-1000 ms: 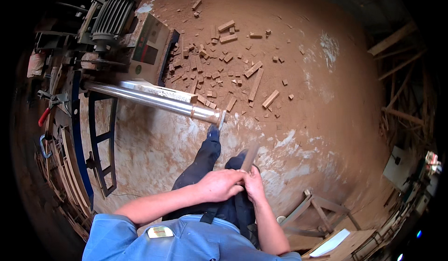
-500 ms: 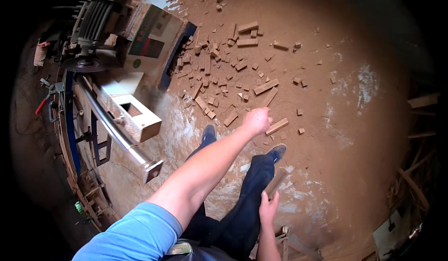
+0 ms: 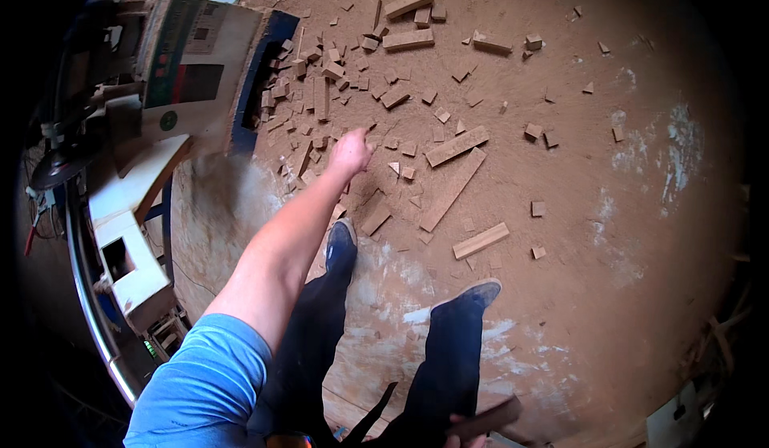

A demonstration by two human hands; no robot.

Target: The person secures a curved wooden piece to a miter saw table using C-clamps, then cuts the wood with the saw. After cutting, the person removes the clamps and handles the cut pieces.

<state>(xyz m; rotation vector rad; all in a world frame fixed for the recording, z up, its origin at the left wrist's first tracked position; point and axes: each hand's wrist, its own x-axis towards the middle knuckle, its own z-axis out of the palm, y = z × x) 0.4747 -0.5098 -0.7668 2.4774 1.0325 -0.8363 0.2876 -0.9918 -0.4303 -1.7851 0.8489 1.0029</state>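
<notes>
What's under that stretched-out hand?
Around the bare left hand, small, brown, blocky wooden offcuts lie on the dusty brown floor. Whatever is directly beneath the hand is covered, so I can't see it.

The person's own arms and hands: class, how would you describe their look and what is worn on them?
The left arm has a short, light blue sleeve with a hemmed edge above the elbow; below it the forearm is bare. The left hand wears no glove. The right hand is mostly cut off by the lower edge, so its sleeve cannot be seen.
</notes>
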